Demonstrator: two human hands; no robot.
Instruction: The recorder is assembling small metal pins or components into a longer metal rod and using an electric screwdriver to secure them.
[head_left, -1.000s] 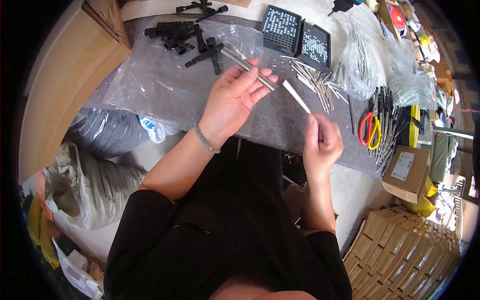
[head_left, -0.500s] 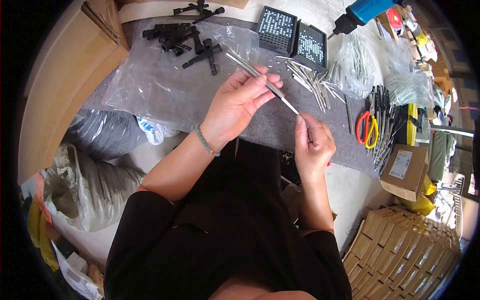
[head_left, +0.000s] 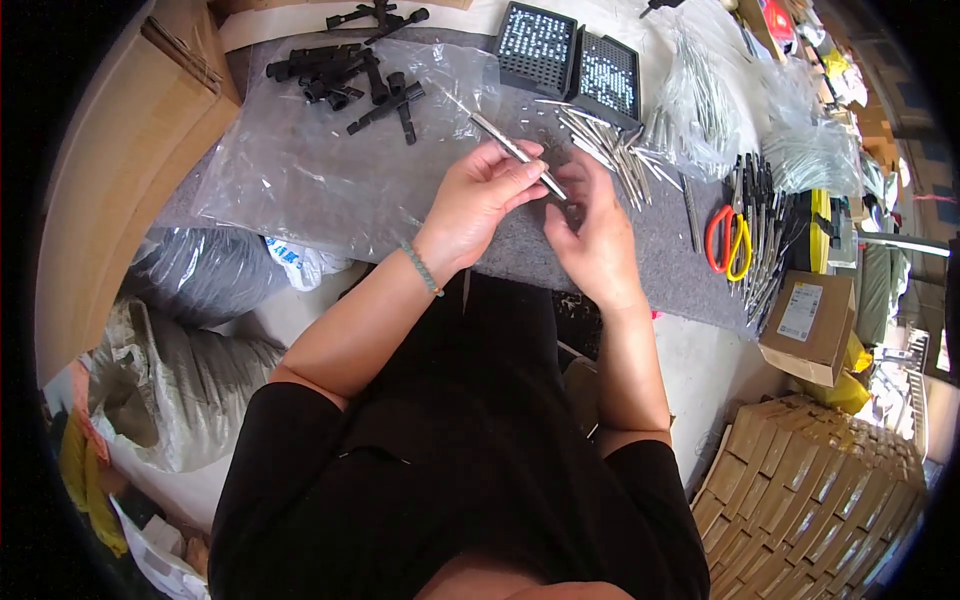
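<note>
1. The grey felt mat (head_left: 660, 240) is the landmark. Its near edge runs just in front of the person's lap, and both hands are raised over the middle of that edge.
2. The left part of the mat is covered by a clear plastic sheet (head_left: 300, 170). Black plastic parts (head_left: 350, 80) lie at the sheet's far end, well apart from the hands; the sheet between them and the hands is bare.
3. At the mat's far edge stand two black perforated trays (head_left: 580, 60). A loose pile of metal pins (head_left: 610, 150) lies just beyond the hands, between them and the trays.
4. On the right end of the mat lie orange-and-yellow scissors (head_left: 725, 240) beside a row of dark hand tools (head_left: 765, 230). A strip of bare mat separates these from the right hand.
5. Left hand (head_left: 480, 195): fingers curled closed around a slim metal rod (head_left: 515, 155), which slants up and away from the grip toward the trays.
6. Right hand (head_left: 595, 235): half-curled, fingertips brought against the rod's near end beside the left thumb. Whether it actually pinches the rod cannot be told.
</note>
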